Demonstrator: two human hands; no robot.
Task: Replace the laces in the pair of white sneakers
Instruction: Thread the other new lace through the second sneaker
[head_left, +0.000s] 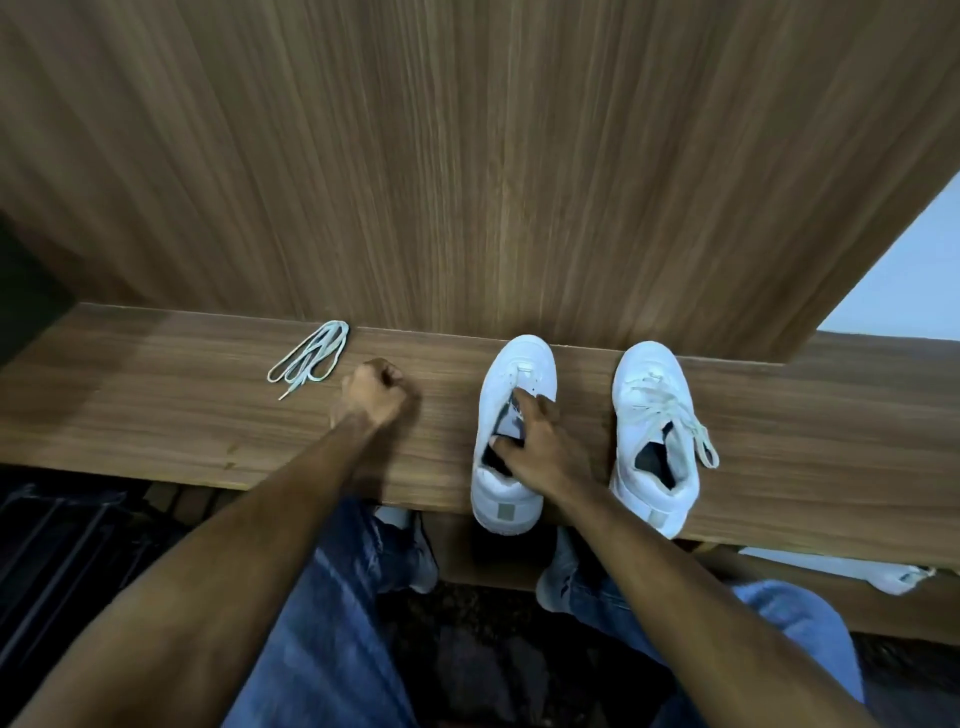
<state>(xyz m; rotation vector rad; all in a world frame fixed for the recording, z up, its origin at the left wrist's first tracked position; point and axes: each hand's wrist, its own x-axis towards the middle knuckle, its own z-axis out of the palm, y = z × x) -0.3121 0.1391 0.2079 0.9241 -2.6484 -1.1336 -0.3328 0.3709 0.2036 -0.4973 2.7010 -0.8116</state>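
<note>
A wood-grain shelf (156, 395) crosses mid-frame below a matching upright panel (467, 156). Two white sneakers stand side by side right of centre, toes toward the panel, long axes running up the frame. The unlaced sneaker (511, 441) is gripped at its tongue by the right hand (540, 447); the laced sneaker (654, 436) stands right of it. One loose lace bundle (311, 356) lies left of centre. The left hand (374, 389) is fisted; any contents cannot be told.
</note>
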